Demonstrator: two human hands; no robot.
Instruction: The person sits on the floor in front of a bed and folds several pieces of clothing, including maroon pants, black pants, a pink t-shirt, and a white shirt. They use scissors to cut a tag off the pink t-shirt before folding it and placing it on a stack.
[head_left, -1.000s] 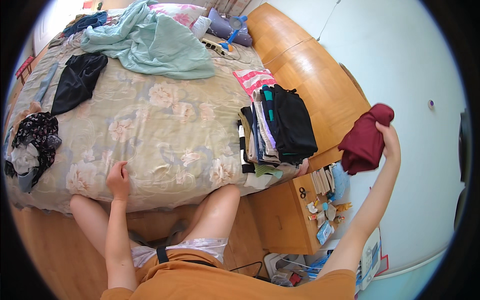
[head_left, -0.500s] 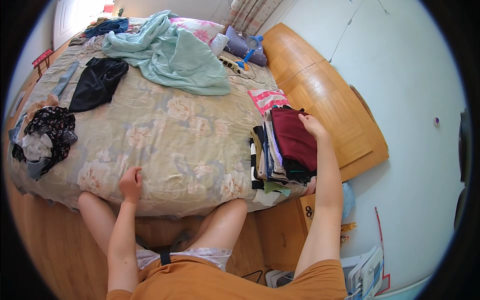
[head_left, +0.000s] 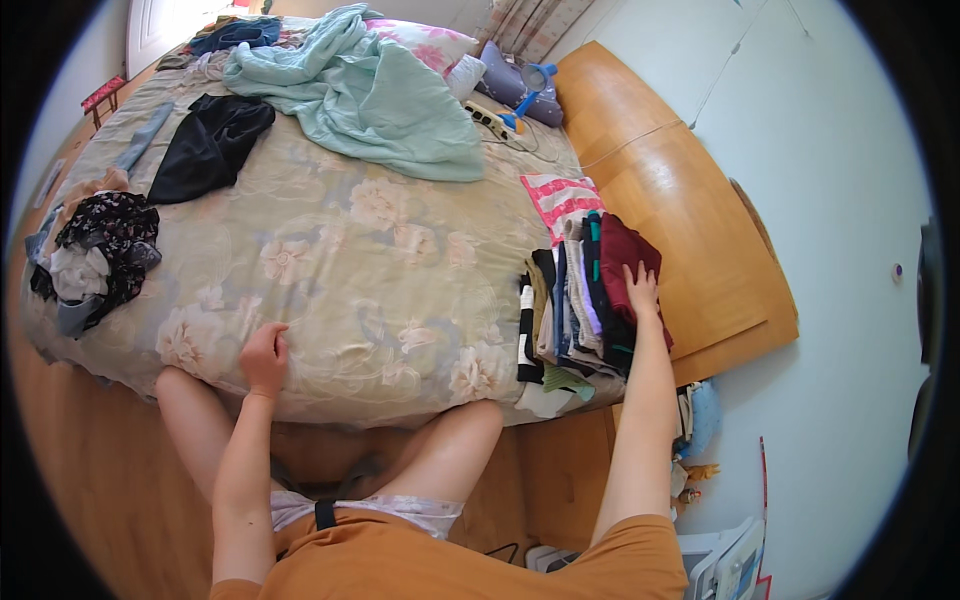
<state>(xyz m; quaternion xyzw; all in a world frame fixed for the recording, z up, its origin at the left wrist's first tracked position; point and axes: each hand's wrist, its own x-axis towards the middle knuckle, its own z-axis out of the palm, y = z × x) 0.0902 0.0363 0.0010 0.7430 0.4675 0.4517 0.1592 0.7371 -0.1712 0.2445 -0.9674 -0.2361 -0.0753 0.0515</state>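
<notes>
My right hand point(head_left: 641, 290) lies flat, fingers spread, on a folded dark red garment point(head_left: 625, 260) that tops a stack of folded clothes point(head_left: 570, 310) at the bed's right edge. My left hand point(head_left: 265, 357) rests loosely curled on the floral bedspread point(head_left: 330, 260) at the bed's near edge and holds nothing. A pink striped folded piece point(head_left: 560, 200) lies just behind the stack.
A mint green blanket point(head_left: 370, 95) is bunched at the far side. A black garment point(head_left: 210, 145) and a heap of dark floral clothes point(head_left: 95, 255) lie at the left. A wooden headboard point(head_left: 680, 230) runs along the right, with a power strip point(head_left: 490, 120) near the pillows.
My right hand brought the dark red garment from mid-air at the right down onto the stack and now presses on it. My left hand stayed on the bed edge.
</notes>
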